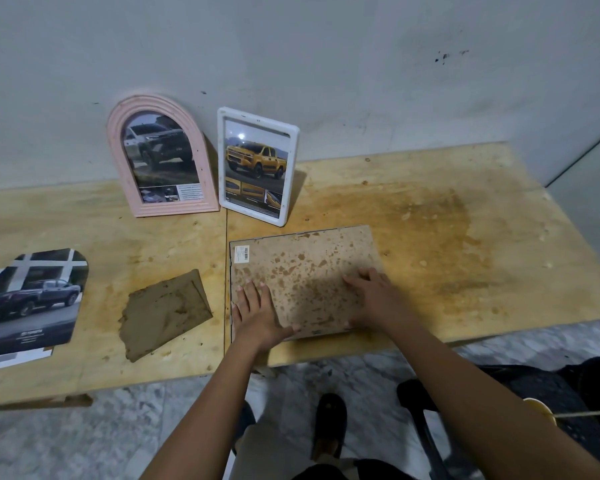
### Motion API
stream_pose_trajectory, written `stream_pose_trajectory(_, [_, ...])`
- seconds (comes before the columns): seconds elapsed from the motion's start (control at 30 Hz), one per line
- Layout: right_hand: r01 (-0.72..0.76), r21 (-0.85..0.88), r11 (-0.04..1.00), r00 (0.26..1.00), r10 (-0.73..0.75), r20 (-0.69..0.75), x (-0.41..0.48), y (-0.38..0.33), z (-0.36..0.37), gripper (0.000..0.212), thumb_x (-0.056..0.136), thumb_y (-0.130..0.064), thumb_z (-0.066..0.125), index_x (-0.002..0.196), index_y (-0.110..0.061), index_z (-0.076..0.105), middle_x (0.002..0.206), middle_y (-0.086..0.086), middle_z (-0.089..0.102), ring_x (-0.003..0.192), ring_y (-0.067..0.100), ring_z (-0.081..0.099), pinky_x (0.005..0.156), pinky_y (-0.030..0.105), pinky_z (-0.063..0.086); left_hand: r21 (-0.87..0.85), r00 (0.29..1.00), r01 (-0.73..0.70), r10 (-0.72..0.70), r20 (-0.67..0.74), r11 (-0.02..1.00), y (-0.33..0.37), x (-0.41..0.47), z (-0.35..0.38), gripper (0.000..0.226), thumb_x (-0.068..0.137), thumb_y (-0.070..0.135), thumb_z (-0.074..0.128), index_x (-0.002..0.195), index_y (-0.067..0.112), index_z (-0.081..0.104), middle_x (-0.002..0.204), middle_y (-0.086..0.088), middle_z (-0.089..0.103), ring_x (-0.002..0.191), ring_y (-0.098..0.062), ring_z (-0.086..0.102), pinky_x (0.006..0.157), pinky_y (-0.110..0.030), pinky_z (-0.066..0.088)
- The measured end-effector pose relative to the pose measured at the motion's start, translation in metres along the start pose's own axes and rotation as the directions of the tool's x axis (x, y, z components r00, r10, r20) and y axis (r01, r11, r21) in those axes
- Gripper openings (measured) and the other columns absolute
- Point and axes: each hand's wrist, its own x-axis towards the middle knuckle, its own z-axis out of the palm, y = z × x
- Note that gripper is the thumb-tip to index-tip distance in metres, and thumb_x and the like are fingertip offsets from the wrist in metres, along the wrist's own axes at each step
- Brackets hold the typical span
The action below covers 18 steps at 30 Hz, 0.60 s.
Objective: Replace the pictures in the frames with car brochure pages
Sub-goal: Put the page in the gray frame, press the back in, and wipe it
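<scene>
Both left hand [257, 315] and right hand [373, 299] press backing [305, 268].

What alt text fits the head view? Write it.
The left hand and right hand rest on the stained back of a face-down frame on a wooden table. Behind, a pink arched frame and a white frame show truck pictures.

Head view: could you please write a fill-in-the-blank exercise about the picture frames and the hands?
1. The pink arched frame leans against the ____.
2. The truck shown in the white frame is ____.
3. The left hand and the right hand rest on the back of the brown frame, which lies face ____.
Missing words: wall, yellow, down.
</scene>
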Motion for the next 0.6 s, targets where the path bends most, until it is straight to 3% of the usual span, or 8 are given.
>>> stream_pose_trajectory(0.2, [-0.023,-0.073,0.997,0.999,0.019,-0.049,0.002,-0.003,0.001,0.093,0.061,-0.048,0.080,0.139,-0.041,0.030,0.146,-0.004,0.026,0.135,0.020,0.025,0.107,0.040,0.028,0.048,0.999,0.037,-0.038,0.023,0.998,0.008,-0.001,-0.004,0.114,0.078,0.060,0.061,0.147,0.008,-0.013,0.152,-0.017,-0.027,0.140,-0.036,-0.023,0.115,-0.049,-0.002])
stream_pose_trajectory(0.47, [0.047,-0.109,0.993,0.999,-0.046,0.013,-0.001,-0.005,-0.003,0.087,0.067,-0.048,0.076,0.138,-0.027,0.030,0.144,0.004,0.025,0.132,0.025,0.027,0.104,0.038,0.037,0.092,0.986,0.132,-0.140,0.088,0.987,0.022,0.007,-0.011,0.116,0.076,0.053,0.068,0.146,0.006,-0.011,0.152,-0.018,-0.025,0.139,-0.039,-0.021,0.116,-0.052,0.003])
stream_pose_trajectory(0.6, [0.059,-0.104,0.993,0.997,-0.053,0.058,0.007,-0.011,-0.014,0.084,0.072,-0.033,0.076,0.139,-0.024,0.026,0.144,0.009,0.017,0.137,0.031,0.018,0.111,0.040,0.026,0.152,0.993,0.071,-0.085,0.085,0.986,0.029,0.014,-0.021,0.119,0.074,0.044,0.074,0.147,0.012,-0.014,0.152,-0.014,-0.026,0.140,-0.039,-0.019,0.116,-0.053,0.005])
